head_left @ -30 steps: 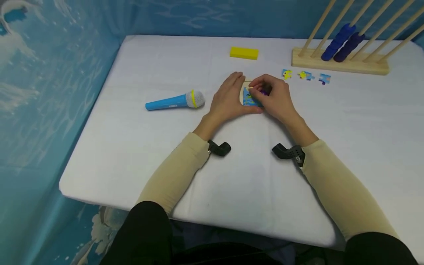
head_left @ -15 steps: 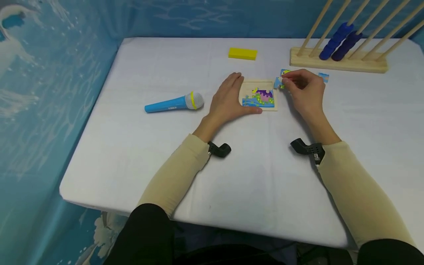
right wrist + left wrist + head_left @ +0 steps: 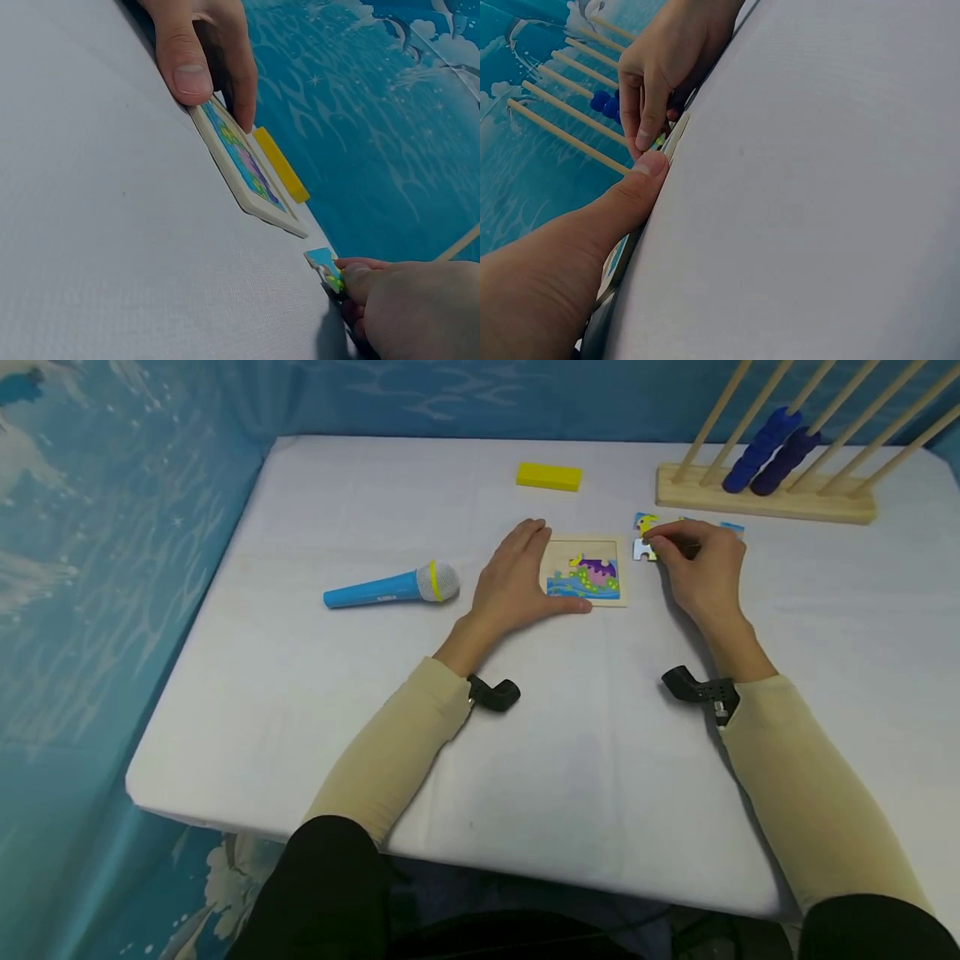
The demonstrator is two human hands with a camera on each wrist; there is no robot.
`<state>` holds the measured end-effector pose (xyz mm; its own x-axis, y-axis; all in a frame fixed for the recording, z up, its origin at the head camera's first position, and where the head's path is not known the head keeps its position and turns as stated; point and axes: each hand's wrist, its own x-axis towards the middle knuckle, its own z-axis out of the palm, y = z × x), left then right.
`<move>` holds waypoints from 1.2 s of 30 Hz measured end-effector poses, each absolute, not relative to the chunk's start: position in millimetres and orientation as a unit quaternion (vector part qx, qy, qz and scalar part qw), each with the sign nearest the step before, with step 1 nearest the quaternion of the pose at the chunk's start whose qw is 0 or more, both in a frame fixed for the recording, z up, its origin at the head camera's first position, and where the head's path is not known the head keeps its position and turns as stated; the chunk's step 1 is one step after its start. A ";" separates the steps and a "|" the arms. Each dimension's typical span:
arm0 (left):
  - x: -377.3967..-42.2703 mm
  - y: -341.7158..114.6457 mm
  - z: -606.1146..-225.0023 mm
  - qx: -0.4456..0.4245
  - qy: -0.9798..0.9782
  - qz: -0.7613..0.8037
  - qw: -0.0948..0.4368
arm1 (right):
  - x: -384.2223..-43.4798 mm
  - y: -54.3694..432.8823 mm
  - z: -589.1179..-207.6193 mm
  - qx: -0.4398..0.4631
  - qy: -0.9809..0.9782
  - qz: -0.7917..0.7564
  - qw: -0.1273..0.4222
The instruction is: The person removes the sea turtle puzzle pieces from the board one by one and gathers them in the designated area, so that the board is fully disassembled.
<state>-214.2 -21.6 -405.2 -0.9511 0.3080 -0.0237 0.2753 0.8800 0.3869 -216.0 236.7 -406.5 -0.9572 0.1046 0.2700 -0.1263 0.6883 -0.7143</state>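
Observation:
In the head view my left hand (image 3: 513,578) holds the left side of a small wooden puzzle board (image 3: 622,572). Its thumb lies along the near edge, and the fingers reach up the left side. The board's tray shows a partly filled picture, with blue along the bottom and purple, pink and green above. Just right of the board, my right hand (image 3: 705,568) pinches a puzzle piece (image 3: 642,550) between thumb and fingertips. In the right wrist view that piece (image 3: 322,261) shows blue, white and green, tilted above the table. Another puzzle piece (image 3: 646,522) with a yellow figure lies behind it.
Two more pieces are partly hidden behind the right hand, one a blue piece (image 3: 734,528). A wooden bead rack (image 3: 765,504) with blue and purple beads stands back right. A yellow block (image 3: 549,477) lies behind the board, and a blue microphone (image 3: 375,592) left of the left hand.
My right hand has moved from over the board to its right side, carrying a puzzle piece, and uncovered the picture. My left hand has stayed at the board's left side.

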 end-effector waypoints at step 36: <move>-213.7 -26.2 -401.3 0.156 0.967 0.201 0.032 | -199.7 185.0 -398.9 0.134 -0.912 0.378 0.088</move>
<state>-213.7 -26.2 -401.3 -0.9494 0.3141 0.0008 0.2885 0.8710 0.3976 -199.7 185.0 -398.9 -0.9487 -0.1778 0.2614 -0.3106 0.6787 -0.6655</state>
